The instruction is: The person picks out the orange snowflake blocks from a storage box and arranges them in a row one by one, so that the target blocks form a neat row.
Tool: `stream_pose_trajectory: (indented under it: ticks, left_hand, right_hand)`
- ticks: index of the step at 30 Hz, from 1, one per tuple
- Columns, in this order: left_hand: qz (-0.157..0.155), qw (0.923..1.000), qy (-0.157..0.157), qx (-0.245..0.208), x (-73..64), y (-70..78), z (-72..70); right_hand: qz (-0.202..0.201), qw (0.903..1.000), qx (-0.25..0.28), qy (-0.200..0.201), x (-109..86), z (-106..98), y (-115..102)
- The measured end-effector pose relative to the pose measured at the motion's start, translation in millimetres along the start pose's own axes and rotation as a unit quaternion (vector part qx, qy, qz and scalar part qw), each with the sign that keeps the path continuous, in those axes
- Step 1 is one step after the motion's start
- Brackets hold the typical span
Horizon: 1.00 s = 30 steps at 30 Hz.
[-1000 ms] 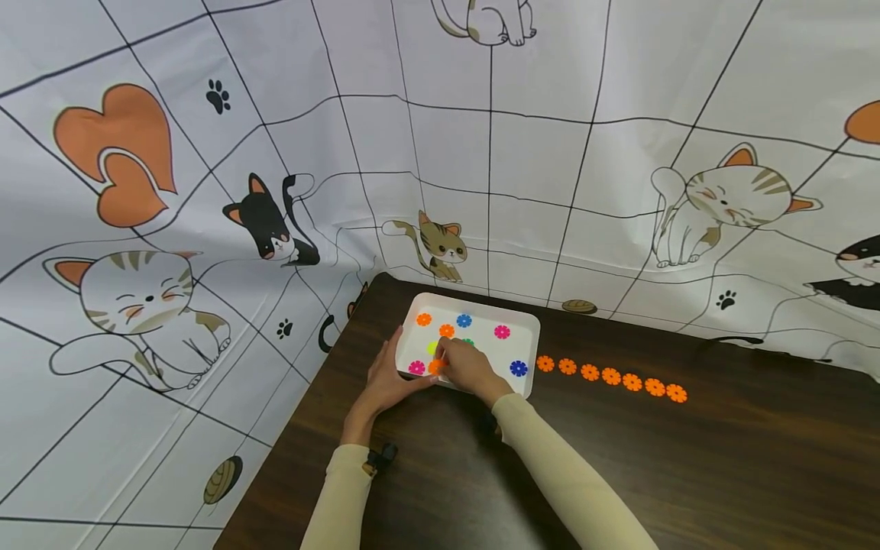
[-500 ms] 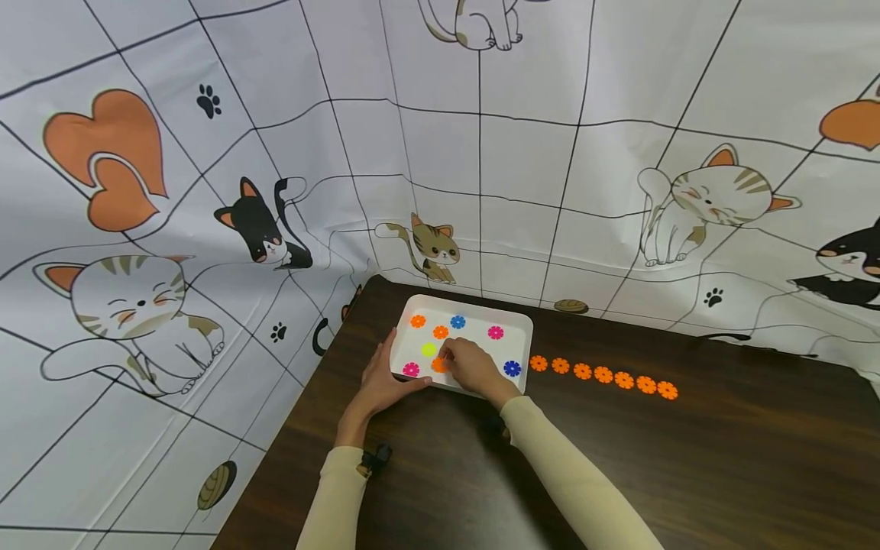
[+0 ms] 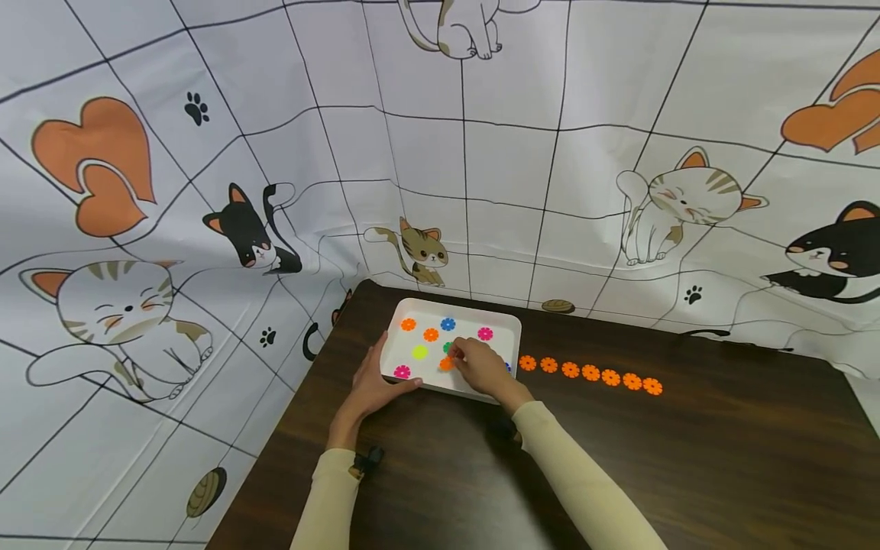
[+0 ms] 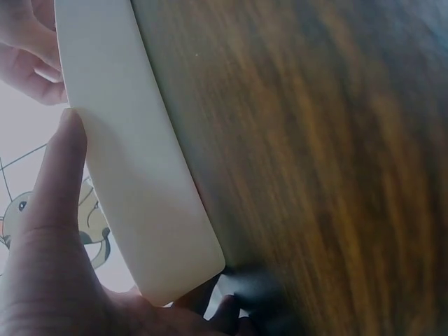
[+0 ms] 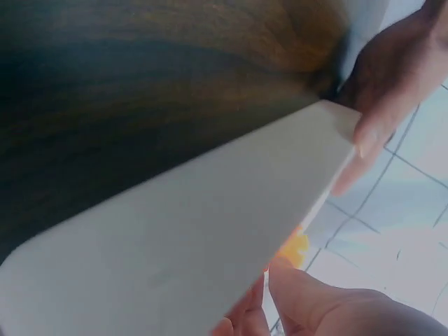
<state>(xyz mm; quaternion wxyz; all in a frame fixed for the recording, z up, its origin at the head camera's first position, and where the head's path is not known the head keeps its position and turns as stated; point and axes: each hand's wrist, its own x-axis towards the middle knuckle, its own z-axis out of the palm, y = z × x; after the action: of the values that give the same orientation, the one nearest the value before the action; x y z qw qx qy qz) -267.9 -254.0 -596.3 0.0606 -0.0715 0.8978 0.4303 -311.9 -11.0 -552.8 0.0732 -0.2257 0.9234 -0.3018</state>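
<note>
A shallow white tray (image 3: 396, 312) stands on the dark table. My left hand (image 3: 371, 391) grips its near left corner, thumb along the front wall and fingers on the left side. Over the tray's front part, my right hand (image 3: 484, 370) pinches an orange flower-shaped disc (image 3: 447, 364) at its fingertips; the right wrist view shows orange (image 5: 295, 248) beside the thumb. A green disc (image 3: 447, 347), partly covered, is close to the fingertips. Also in the tray lie a yellow disc (image 3: 420, 352), a light blue disc (image 3: 448, 324), pink discs (image 3: 485, 334) and other orange discs (image 3: 431, 334).
A row of several orange flower discs (image 3: 590, 373) runs rightward across the table (image 3: 687, 458) from the tray's right side. A dark blue disc (image 3: 508, 367) is mostly hidden behind my right hand. A cat-printed sheet (image 3: 522, 191) hangs behind and left of the table.
My right hand has shifted rightward inside the tray, and the orange disc has moved with it, away from the near-left pink one. The left hand stays on the corner. The whole view has turned slightly.
</note>
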Motion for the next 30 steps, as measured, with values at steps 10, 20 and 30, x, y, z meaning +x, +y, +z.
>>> stream_pose_trajectory:
  ticks: [10,20,30]
  left_hand:
    - [-0.003,1.0000,-0.005,0.005,0.5,-1.7,1.1]
    - [0.007,1.0000,-0.001,0.000,-0.3,-2.1,0.5]
    - [0.009,0.9999,-0.005,0.004,1.2,-1.8,-0.1]
  right_hand:
    - [-0.005,0.9996,0.008,0.027,-19.1,-16.2,12.0]
    - [0.008,0.9993,-0.001,0.037,-32.6,-35.7,21.4]
    - [0.015,0.9988,0.002,0.046,-49.3,-53.6,38.0]
